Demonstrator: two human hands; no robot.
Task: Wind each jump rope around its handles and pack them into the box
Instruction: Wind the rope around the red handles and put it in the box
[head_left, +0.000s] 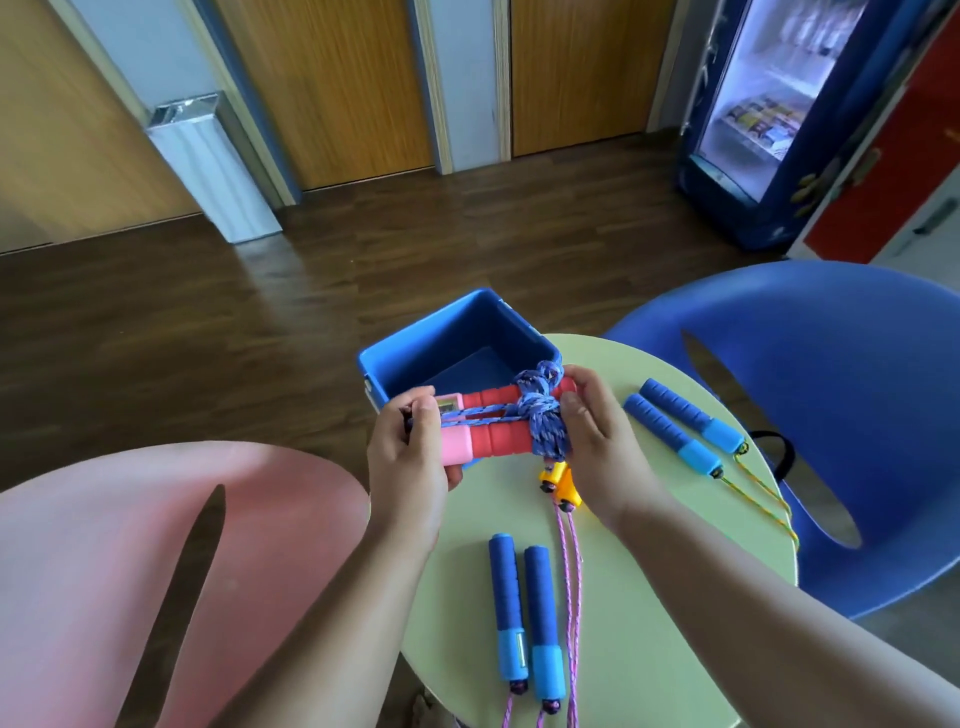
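Left hand (410, 452) grips the pink ends of the red handles (493, 434), right hand (597, 441) grips the far ends beside the wound blue rope (543, 415), held just in front of the blue box (457, 322) at the green table (649, 597) edge.

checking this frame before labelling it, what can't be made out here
All in the head view:
1. Near floor of the blue box: covered by the red handles, so contents unknown.
2. Yellow handles: mostly under the right hand.
3. Blue rope's loose end: buried under the left hand fingers.
4. Pink ropes: cut off by the bottom edge.
5. Yellow-green rope: drops behind the table rim.
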